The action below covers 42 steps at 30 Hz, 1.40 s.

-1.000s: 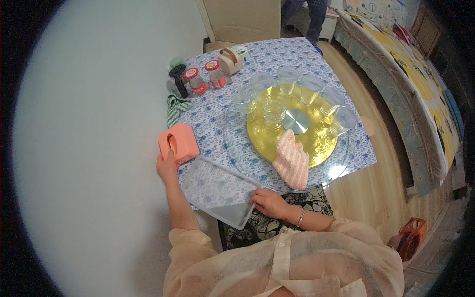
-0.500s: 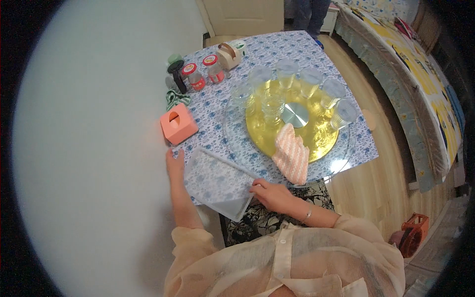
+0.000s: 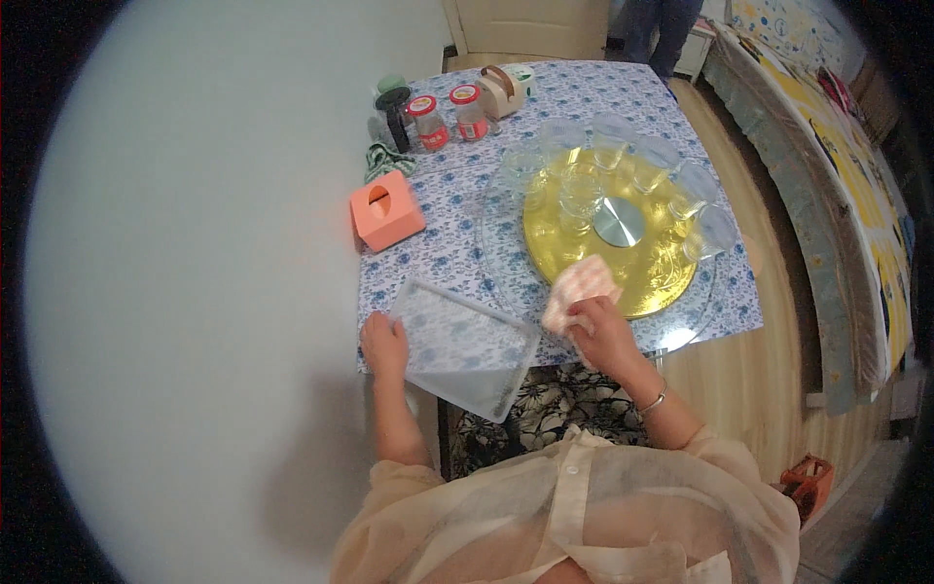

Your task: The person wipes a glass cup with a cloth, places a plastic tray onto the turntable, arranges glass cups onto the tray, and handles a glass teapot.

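Near-left of the gold turntable (image 3: 654, 268), the left hand (image 3: 385, 343), fingers loosely curled, meets a translucent rectangular tray's (image 3: 465, 348) edge; whether it grips, I cannot tell. Over the turntable's near rim, a crumpled pink-and-white cloth (image 3: 582, 283) is pinched by the right hand (image 3: 605, 336). Coral tissue box (image 3: 389, 216), left of the turntable; red-lidded jars (image 3: 428, 127), far-left; clear glasses (image 3: 582, 192) crowd its far side.

I have a plain, pale grey-white wall (image 3: 195, 243) filling my left, with a soft, dark shadow (image 3: 321, 467) low on it. At the far end I see a cream panelled door (image 3: 535, 29) and, to its right, a small white cabinet (image 3: 693, 53). Along my right runs a bed with a yellow, white and black patterned cover (image 3: 837, 165), beside a light wood-grain floor (image 3: 773, 360) that looks evenly lit.
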Each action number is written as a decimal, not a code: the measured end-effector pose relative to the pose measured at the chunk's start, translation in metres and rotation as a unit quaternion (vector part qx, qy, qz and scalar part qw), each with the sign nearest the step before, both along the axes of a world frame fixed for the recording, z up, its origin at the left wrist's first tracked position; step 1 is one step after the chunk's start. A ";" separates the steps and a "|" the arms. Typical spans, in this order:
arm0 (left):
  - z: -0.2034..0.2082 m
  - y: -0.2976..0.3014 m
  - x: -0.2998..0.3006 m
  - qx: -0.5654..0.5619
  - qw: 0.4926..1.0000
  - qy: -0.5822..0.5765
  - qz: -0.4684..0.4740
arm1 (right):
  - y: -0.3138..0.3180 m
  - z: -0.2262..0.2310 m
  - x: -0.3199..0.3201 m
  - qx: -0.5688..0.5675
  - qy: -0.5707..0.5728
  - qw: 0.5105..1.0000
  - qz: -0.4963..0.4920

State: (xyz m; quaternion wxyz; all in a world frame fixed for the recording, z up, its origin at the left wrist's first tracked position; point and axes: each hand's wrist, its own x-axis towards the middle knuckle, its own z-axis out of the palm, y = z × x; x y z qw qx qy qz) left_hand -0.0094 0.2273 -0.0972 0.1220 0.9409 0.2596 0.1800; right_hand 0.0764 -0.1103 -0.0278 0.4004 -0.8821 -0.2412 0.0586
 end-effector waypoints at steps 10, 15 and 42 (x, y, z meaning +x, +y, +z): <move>0.024 -0.019 -0.039 -0.127 0.989 0.028 0.067 | 0.132 0.055 0.012 0.261 -0.109 0.940 0.194; 0.011 -0.009 -0.071 -0.243 0.969 -0.032 0.000 | 0.096 0.047 0.007 0.104 -0.001 0.962 0.253; 0.096 -0.105 -0.004 -0.543 0.837 -0.033 -0.058 | -0.091 0.043 -0.019 0.093 0.174 0.979 -0.043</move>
